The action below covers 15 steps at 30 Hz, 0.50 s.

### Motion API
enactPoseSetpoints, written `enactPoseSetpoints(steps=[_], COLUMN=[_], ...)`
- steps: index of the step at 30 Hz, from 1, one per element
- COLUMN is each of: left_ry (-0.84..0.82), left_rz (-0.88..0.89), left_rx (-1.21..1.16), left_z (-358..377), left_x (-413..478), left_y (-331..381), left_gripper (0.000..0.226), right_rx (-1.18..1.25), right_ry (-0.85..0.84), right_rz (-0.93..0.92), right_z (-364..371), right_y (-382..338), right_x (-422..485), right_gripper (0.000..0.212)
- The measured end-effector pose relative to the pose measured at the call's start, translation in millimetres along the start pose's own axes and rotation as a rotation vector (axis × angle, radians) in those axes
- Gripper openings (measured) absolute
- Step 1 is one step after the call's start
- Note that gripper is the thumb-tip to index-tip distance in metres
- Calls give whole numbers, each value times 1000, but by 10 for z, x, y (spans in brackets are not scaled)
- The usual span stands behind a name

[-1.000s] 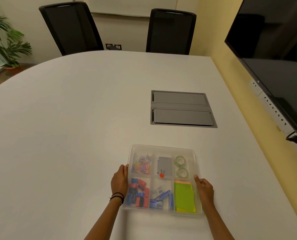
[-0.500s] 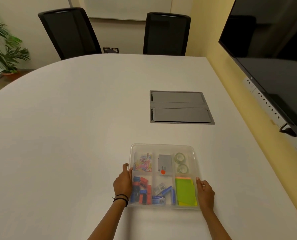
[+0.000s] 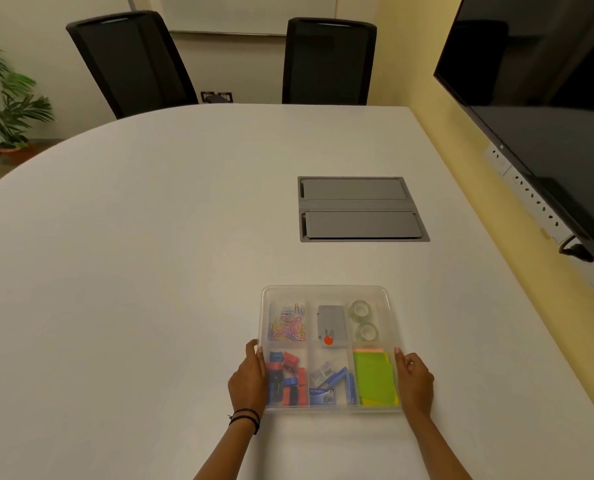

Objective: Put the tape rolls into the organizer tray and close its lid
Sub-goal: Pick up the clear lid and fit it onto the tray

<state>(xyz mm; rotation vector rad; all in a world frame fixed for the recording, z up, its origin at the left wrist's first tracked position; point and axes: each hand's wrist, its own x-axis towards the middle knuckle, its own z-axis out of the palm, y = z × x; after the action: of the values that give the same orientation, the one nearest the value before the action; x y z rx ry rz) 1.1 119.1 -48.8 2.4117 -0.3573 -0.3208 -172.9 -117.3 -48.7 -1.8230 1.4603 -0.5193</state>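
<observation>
A translucent lid covers the organizer tray, so everything under it reads hazy: the two tape rolls in the far right compartment show only as pale green rings, one behind the other, and whether they touch cannot be told. The paper clips, the grey item with a red dot, the red and blue binder clips, the small blue pieces and the green sticky notes are likewise softened. The tray sits on the white bench, near its close edge, well short of the grey cable hatch. The left hand lies flat against the tray's left side, fingers extended along the wall; the right hand presses the right side the same way, neither curled around anything. Both forearms are cut off by the bottom edge. Compared with a second ago, the tray has slid slightly away from the person and squared up, and the hands now sit further back along its sides.
</observation>
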Motion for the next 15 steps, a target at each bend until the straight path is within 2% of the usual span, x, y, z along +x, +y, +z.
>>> enactPoseSetpoints(steps=[7, 15], left_ry=[-18, -26], left_rz=[-6, -12], left_rx=[15, 0], left_z=[10, 65], left_x=[30, 31], left_y=[-23, -60], left_gripper=[33, 34], right_rx=[-122, -111], right_ry=[41, 57], right_rz=[-86, -106], right_z=[7, -8], right_y=[-35, -34], right_x=[-28, -59], right_gripper=[44, 29])
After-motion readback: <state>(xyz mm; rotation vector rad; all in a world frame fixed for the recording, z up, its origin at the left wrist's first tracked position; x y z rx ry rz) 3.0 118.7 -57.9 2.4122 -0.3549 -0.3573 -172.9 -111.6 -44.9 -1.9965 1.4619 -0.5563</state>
